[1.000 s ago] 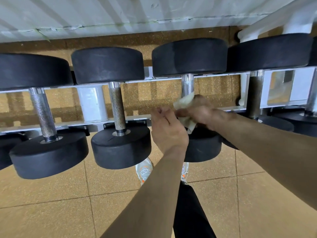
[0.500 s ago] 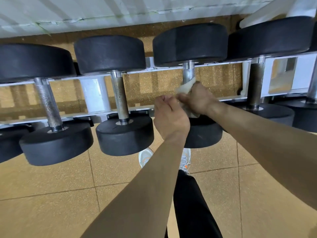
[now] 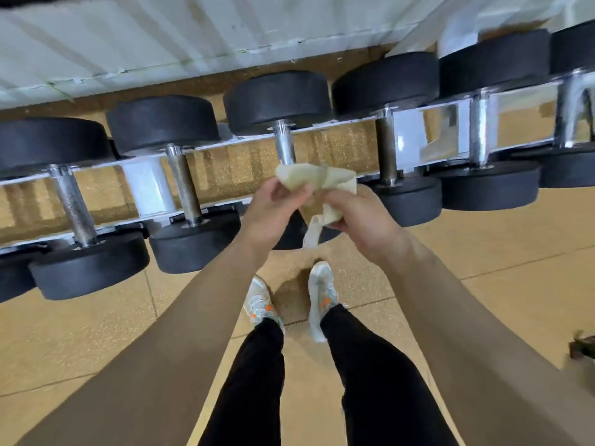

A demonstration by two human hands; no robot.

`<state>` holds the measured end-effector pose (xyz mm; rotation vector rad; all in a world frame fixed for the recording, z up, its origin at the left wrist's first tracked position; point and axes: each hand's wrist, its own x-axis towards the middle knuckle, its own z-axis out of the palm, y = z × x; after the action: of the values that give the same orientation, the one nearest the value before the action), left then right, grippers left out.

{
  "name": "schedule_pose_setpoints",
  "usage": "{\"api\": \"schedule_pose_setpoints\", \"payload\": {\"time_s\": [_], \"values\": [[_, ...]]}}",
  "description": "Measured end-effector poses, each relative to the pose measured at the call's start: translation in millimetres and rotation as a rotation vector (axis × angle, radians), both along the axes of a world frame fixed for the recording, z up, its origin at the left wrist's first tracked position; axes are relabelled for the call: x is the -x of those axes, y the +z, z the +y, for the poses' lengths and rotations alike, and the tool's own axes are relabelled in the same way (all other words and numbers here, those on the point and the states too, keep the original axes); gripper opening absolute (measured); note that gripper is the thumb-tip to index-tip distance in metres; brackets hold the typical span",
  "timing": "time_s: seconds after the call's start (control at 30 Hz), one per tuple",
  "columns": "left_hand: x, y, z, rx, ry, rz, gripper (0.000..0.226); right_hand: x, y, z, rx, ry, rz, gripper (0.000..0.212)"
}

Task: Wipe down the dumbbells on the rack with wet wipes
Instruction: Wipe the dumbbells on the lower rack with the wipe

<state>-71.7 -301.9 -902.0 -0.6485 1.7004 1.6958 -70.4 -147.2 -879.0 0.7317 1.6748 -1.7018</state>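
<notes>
1 wipe (image 3: pixel 317 181) off handle (image 3: pixel 286 149), 2 hands (image 3: pixel 273 204) (image 3: pixel 357 217) pinching

- Left forearm (image 3: pixel 180 333), from 7 o'clock: bare as far as the left hand (image 3: pixel 273 207).
- Right forearm (image 3: pixel 467 317), from 4 o'clock: bare as far as the right hand (image 3: pixel 357 217).
- Trousers (image 3: pixel 370 381), at 6 o'clock: black, close-fitting, ankle length.
- Trainers (image 3: pixel 320 284), just below centre: pale grey-white uppers with small orange marks.

Counting six dumbbells (image 3: pixel 74 207) by handle, sitting on one rack (image 3: pixel 148 185); possibly catching a seventh at the far left edge. Tallying one wipe (image 3: pixel 317 180), two hands: left hand (image 3: pixel 273 214), right hand (image 3: pixel 360 217). Noting two shoes (image 3: pixel 322 291) below.
</notes>
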Motion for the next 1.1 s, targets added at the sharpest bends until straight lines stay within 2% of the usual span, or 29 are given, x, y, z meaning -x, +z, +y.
{"api": "schedule_pose_setpoints", "payload": {"time_s": [0.1, 0.23, 0.3, 0.4, 0.5, 0.57, 0.6, 0.67, 0.7, 0.77, 0.83, 1.0, 1.1], "values": [[-1.7, 7.4, 20.9, -0.073, 0.061, -0.018, 0.037, -1.8, 0.9, 27.4, 0.015, 0.01, 0.006, 0.018], [3.2, 2.8, 56.5, -0.188, 0.231, -0.116, 0.043, 10.1, -9.6, 71.1, -0.141, 0.032, 0.045, 0.02], [9.0, -0.7, 75.6, -0.179, 0.292, -0.139, 0.042, 20.6, -12.4, 94.0, -0.191, -0.006, 0.04, 0.026], [18.4, -5.1, 101.8, -0.148, 0.351, -0.12, 0.041, 37.9, -11.3, 126.4, -0.214, -0.028, 0.039, 0.024], [25.0, -8.1, 126.8, -0.154, 0.389, -0.104, 0.048, 51.4, -6.1, 159.0, -0.182, -0.07, -0.02, 0.028], [28.9, -11.6, 144.0, -0.177, 0.399, -0.093, 0.05, 55.7, -5.0, 179.8, -0.056, -0.072, -0.102, 0.018], [30.8, -13.2, 152.5, -0.185, 0.403, -0.09, 0.048, 57.7, -4.5, 188.5, 0.021, -0.054, -0.15, 0.022], [35.4, -14.5, 171.8, -0.181, 0.411, -0.087, 0.04, 61.3, -6.9, 206.3, 0.114, 0.015, -0.196, 0.056], [37.4, -14.5, 180.9, -0.176, 0.415, -0.086, 0.034, 62.3, -9.5, 213.5, 0.142, 0.061, -0.171, 0.062], [41.1, -15.5, 195.8, -0.189, 0.399, -0.061, 0.027, 64.3, -14.3, 224.8, 0.178, 0.107, -0.098, 0.046], [43.6, -16.4, 204.2, -0.227, 0.38, -0.033, 0.03, 67.3, -20.2, 235.7, 0.166, 0.081, -0.064, 0.035], [48.0, -18.7, 202.0, -0.214, 0.445, -0.037, 0.031, 84.3, -32.5, 251.9, 0.098, 0.12, -0.028, 0.031], [46.6, -25.3, 190.8, -0.17, 0.447, -0.025, 0.025, 91.2, -49.6, 247.4, 0.016, 0.031, -0.005, 0.028]]}}
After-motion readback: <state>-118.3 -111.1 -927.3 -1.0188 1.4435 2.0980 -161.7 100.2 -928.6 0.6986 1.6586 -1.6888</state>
